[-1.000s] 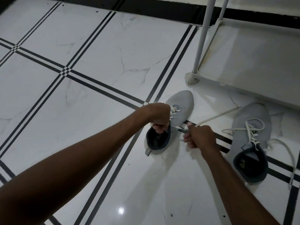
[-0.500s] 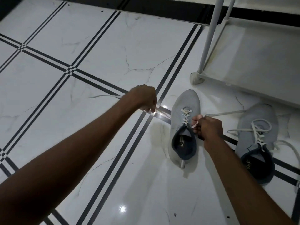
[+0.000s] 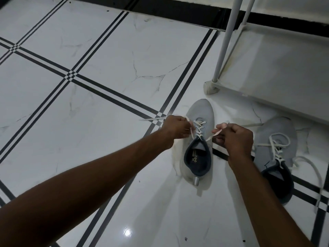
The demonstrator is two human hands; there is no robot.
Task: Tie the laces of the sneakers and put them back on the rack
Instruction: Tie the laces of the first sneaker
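At centre frame we see the grey knit sneaker point(image 3: 200, 139) on the white marble-tiled floor point(image 3: 106, 77), its long axis running toe-up toward the white metal rack point(image 3: 277, 72) at upper right. A second grey sneaker point(image 3: 275, 157) lies just right, laces loose. Our left hand point(image 3: 176, 128) and right hand point(image 3: 235, 138) have fingers curled closed, each pinching a cream lace end point(image 3: 212, 135).

Home entryway: tiled floor point(image 3: 99, 65), shoe rack point(image 3: 277, 72)
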